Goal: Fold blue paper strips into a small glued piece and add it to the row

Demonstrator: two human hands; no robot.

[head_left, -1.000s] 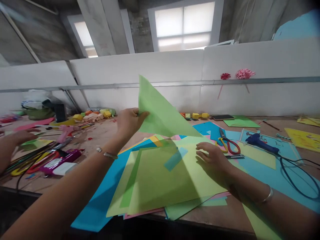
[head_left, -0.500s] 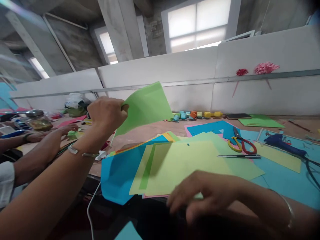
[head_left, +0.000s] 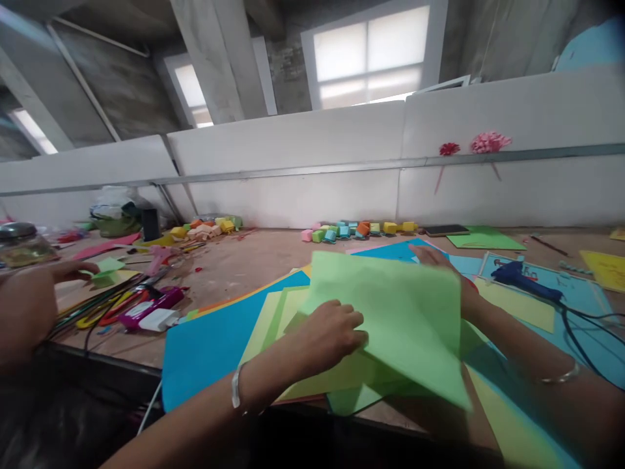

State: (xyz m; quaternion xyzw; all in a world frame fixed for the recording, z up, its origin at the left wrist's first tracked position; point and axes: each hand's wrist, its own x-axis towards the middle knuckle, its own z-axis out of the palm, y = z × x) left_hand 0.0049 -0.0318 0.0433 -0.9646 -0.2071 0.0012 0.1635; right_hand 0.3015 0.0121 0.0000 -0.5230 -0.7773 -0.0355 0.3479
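My left hand (head_left: 334,332) is closed on a light green paper sheet (head_left: 390,306), pinching its left part. The sheet is tilted above a stack of coloured paper. My right hand (head_left: 437,264) reaches behind the sheet's upper right corner; its visible fingers are stretched out, and the rest is covered. Under the left forearm and the sheet lie pale yellow paper (head_left: 258,326) and a large blue sheet (head_left: 209,339). A red bit, perhaps a scissors handle, shows beside my right wrist.
A blue glue gun (head_left: 527,280) with a cable lies at right. Small coloured paper cubes (head_left: 344,229) line the back near a dark phone-like slab (head_left: 445,230). Tools and a white plug (head_left: 159,319) lie at left, where another person's hand (head_left: 73,270) handles green paper.
My left hand has come down and right with the green sheet, from raised at left to over the stack. My right hand has moved from the front edge up behind the sheet. The view has shifted.
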